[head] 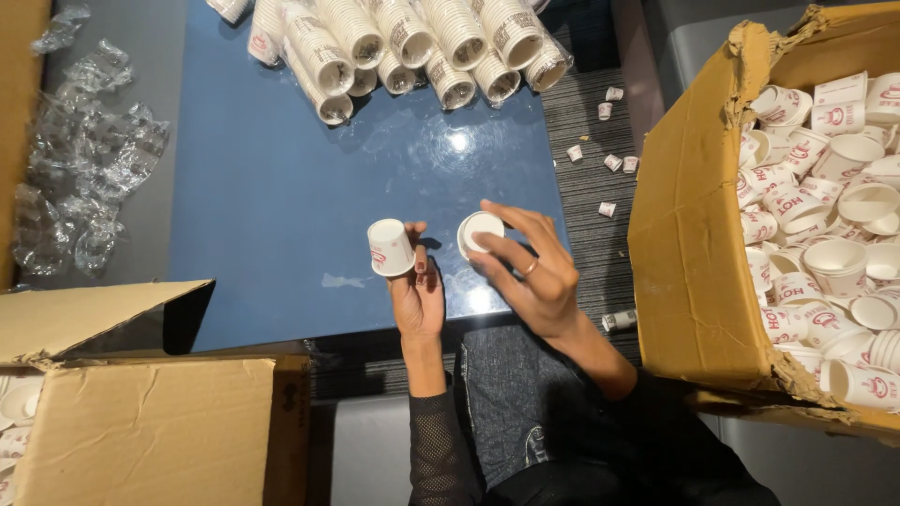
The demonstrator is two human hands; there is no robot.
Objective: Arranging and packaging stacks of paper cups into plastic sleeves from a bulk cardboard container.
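At frame centre, one cup (391, 247) was held by the left hand (418, 298), another cup (477, 232) pinched just beside it by the right hand (534, 272), mouths facing apart.

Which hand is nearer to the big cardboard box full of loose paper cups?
Right. The right hand, holding a paper cup, is just left of the cardboard box; the left hand, holding another cup, is farther left over the blue table.

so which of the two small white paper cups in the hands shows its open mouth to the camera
The small white paper cup in the right hand, at: its round open rim faces up. The cup in the left hand, at, shows its closed base and printed side.
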